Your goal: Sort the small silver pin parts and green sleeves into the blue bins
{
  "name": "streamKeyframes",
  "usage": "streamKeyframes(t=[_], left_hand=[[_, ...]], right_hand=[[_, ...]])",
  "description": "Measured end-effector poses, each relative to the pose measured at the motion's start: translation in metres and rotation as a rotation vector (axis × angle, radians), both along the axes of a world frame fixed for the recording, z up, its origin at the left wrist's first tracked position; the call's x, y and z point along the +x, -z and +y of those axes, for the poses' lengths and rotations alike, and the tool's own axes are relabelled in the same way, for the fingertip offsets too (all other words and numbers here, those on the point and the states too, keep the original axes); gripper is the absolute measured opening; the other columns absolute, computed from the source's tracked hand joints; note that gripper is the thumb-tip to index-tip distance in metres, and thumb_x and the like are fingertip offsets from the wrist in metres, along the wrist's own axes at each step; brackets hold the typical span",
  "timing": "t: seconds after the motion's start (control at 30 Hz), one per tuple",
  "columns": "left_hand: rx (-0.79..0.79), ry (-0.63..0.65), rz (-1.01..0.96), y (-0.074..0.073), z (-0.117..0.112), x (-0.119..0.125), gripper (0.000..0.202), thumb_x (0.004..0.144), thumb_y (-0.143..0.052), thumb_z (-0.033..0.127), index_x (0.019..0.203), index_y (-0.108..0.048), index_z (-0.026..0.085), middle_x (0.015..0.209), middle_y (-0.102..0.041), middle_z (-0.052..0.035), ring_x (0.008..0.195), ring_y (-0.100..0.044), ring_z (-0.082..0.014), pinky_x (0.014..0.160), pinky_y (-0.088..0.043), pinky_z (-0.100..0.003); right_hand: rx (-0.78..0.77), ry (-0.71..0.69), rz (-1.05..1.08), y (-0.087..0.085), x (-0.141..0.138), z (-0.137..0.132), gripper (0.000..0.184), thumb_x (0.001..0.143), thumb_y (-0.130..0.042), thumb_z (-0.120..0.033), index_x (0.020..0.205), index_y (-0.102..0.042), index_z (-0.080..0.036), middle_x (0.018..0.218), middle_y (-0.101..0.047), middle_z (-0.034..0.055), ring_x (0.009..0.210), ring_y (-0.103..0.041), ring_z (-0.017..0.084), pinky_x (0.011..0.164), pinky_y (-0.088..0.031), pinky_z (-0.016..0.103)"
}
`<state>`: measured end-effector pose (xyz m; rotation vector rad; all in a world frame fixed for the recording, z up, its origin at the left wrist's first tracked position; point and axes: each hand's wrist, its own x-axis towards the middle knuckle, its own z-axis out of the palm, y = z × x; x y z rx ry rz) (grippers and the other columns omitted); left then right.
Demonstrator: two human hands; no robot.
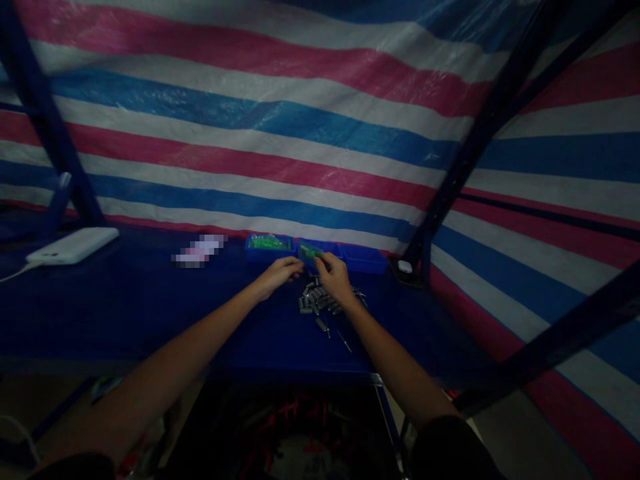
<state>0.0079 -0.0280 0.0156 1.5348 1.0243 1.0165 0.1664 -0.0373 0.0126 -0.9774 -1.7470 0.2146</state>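
Observation:
Both my arms reach forward over a dark blue table (125,307). My left hand (280,272) has its fingers curled together, the tips close to my right hand. My right hand (333,277) pinches a small green piece (311,252) just in front of a blue tray. Under and beside my right hand lies a heap of small grey metal cylinders (320,301); two more lie apart nearer me. What my left fingers hold, if anything, is too small and dark to make out.
Two shallow blue trays stand at the back, the left tray (269,245) with green parts, the right tray (357,257) beside it. A white power bank (75,245) with a cable lies far left. A striped tarp hangs behind. Dark blue frame posts (450,180) rise at right.

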Motion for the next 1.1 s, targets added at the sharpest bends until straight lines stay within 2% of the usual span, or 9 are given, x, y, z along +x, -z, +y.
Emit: streamKeyframes(t=[0.07,0.17,0.37,0.47,0.57,0.77,0.9,1.03,1.1], left_hand=[[-0.184,0.053,-0.179,-0.002,-0.001,-0.002,0.036,0.076,-0.048,0.048,0.084,-0.059,0.015,0.078,-0.059,-0.0033,0.068,-0.054,-0.014,0.062,-0.039,-0.026],[-0.307,0.093,-0.361,-0.004,0.0,-0.005,0.043,0.076,-0.046,0.055,0.08,-0.059,0.015,0.076,-0.061,-0.0042,0.066,-0.055,-0.0138,0.06,-0.04,-0.026],[-0.246,0.043,-0.376,-0.003,0.002,-0.005,0.018,0.067,-0.064,0.027,0.08,-0.059,0.016,0.074,-0.062,-0.0012,0.065,-0.055,-0.0116,0.061,-0.039,-0.024],[-0.186,-0.011,-0.349,-0.001,0.001,-0.002,0.021,0.065,-0.062,0.019,0.085,-0.057,0.018,0.075,-0.062,-0.0001,0.068,-0.057,-0.0116,0.061,-0.039,-0.023],[-0.107,-0.067,-0.312,0.0,-0.001,0.001,0.027,0.067,-0.058,0.015,0.093,-0.053,0.02,0.075,-0.062,0.0005,0.068,-0.058,-0.0121,0.06,-0.04,-0.022],[0.081,-0.11,-0.185,0.005,0.003,0.001,0.022,0.07,-0.054,0.016,0.091,-0.047,0.019,0.068,-0.056,0.0026,0.062,-0.054,-0.0113,0.058,-0.039,-0.022],[0.398,-0.131,0.054,0.01,0.009,-0.003,0.018,0.071,-0.051,0.016,0.088,-0.049,0.019,0.076,-0.055,0.0006,0.071,-0.053,-0.014,0.068,-0.041,-0.027],[0.694,-0.043,0.35,0.008,0.004,-0.004,0.015,0.071,-0.046,0.011,0.081,-0.053,0.02,0.081,-0.053,-0.0016,0.079,-0.05,-0.0168,0.076,-0.039,-0.03],[0.756,-0.008,0.422,0.006,0.0,-0.003,0.016,0.071,-0.045,0.01,0.079,-0.054,0.02,0.084,-0.052,-0.0027,0.084,-0.049,-0.0181,0.08,-0.039,-0.031]], right_hand=[[0.058,0.012,-0.099,-0.002,0.001,-0.003,0.022,0.083,-0.044,-0.026,0.078,-0.063,-0.017,0.068,-0.05,0.001,0.066,-0.047,0.013,0.063,-0.036,0.024],[0.058,0.005,-0.144,-0.003,0.001,-0.005,0.023,0.083,-0.045,-0.022,0.093,-0.065,-0.019,0.077,-0.05,0.0026,0.073,-0.049,0.013,0.068,-0.04,0.024],[0.047,-0.01,-0.195,0.005,0.001,0.0,0.034,0.074,-0.05,-0.011,0.102,-0.064,-0.022,0.09,-0.044,0.0041,0.086,-0.048,0.016,0.078,-0.043,0.029],[0.031,-0.001,-0.21,0.007,0.001,0.001,0.039,0.071,-0.049,-0.008,0.104,-0.063,-0.023,0.093,-0.042,0.0042,0.088,-0.046,0.016,0.082,-0.042,0.03],[0.003,0.006,-0.214,0.007,0.0,0.0,0.041,0.071,-0.048,-0.006,0.104,-0.063,-0.024,0.092,-0.041,0.0038,0.09,-0.046,0.016,0.085,-0.041,0.031],[-0.072,0.02,-0.189,0.005,-0.003,-0.001,0.034,0.073,-0.049,-0.01,0.101,-0.064,-0.02,0.085,-0.044,0.0031,0.085,-0.047,0.016,0.079,-0.041,0.029],[-0.189,0.009,-0.156,0.004,-0.002,0.003,0.02,0.079,-0.049,-0.027,0.082,-0.067,-0.016,0.071,-0.049,0.001,0.072,-0.049,0.014,0.069,-0.038,0.026],[-0.529,-0.032,0.003,0.005,-0.003,0.005,0.053,0.082,-0.035,-0.055,0.059,-0.058,-0.013,0.054,-0.05,0.0,0.055,-0.047,0.012,0.055,-0.032,0.024],[-0.637,-0.024,0.102,0.007,-0.003,0.006,0.056,0.078,-0.036,-0.061,0.055,-0.055,-0.014,0.05,-0.048,-0.0007,0.05,-0.045,0.011,0.052,-0.03,0.023]])
